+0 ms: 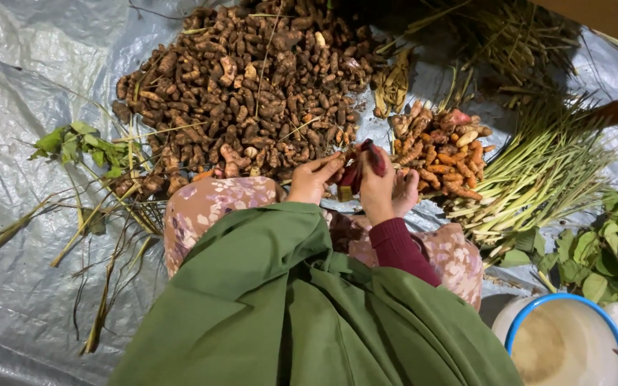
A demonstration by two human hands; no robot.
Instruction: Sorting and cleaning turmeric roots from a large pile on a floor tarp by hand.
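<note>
My left hand (314, 177) and my right hand (384, 187) meet over my lap, just in front of a big heap of brown, soil-covered roots (244, 93). The left fingers pinch a small root piece (345, 191). The right hand is closed around a dark red-handled tool (368, 161), which looks like a small knife; its blade is hidden. A smaller pile of cleaner orange roots (441, 154) lies just right of my hands. A green cloth (302, 307) and a floral garment (209, 204) cover my knees.
Everything lies on a grey plastic sheet (23, 164). Cut green stalks (545, 168) fan out at the right, leafy stems (84, 146) lie at the left, and more leaves (613, 250) sit at the far right. A white, blue-rimmed bowl (566, 343) stands at bottom right.
</note>
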